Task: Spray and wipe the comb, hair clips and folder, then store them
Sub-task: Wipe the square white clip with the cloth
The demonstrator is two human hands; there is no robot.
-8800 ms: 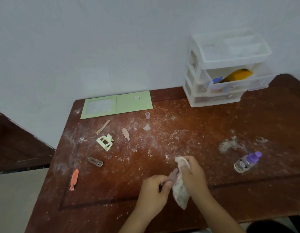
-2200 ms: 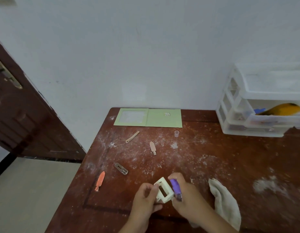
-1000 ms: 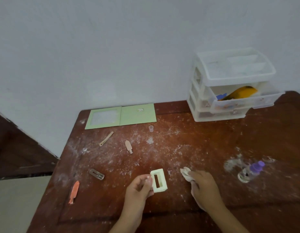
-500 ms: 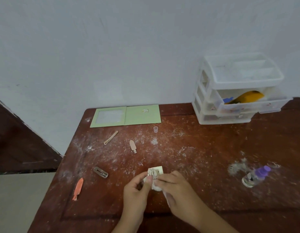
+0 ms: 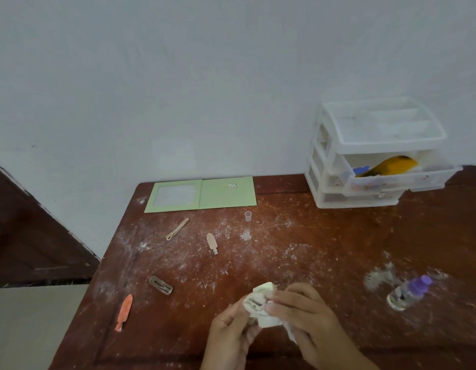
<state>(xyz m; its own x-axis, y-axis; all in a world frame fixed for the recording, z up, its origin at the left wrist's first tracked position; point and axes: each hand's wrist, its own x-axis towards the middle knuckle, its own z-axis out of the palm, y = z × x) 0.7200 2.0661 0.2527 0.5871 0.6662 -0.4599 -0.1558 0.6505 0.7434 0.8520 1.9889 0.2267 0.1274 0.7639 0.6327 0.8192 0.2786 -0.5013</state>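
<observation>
My left hand (image 5: 230,333) grips a pale green claw clip (image 5: 267,321) near the table's front edge, mostly hidden. My right hand (image 5: 302,313) holds a whitish cloth (image 5: 259,296) pressed over the clip. On the dusty table lie an orange clip (image 5: 123,312), a brown snap clip (image 5: 160,285), a thin tan clip (image 5: 177,229) and a beige clip (image 5: 212,243). The green folder (image 5: 200,194) lies open at the back by the wall. A spray bottle with a purple cap (image 5: 407,292) lies on its side at the right.
A white plastic drawer unit (image 5: 375,153) stands at the back right, its middle drawer pulled out with a yellow object (image 5: 389,165) and a blue item inside. A small clear cap (image 5: 248,216) stands near the folder. The wooden table (image 5: 311,249) is dusted with white powder.
A second ago my left hand held the claw clip bare while my right hand picked the cloth off the table. Now the cloth is wrapped over the clip between both hands.
</observation>
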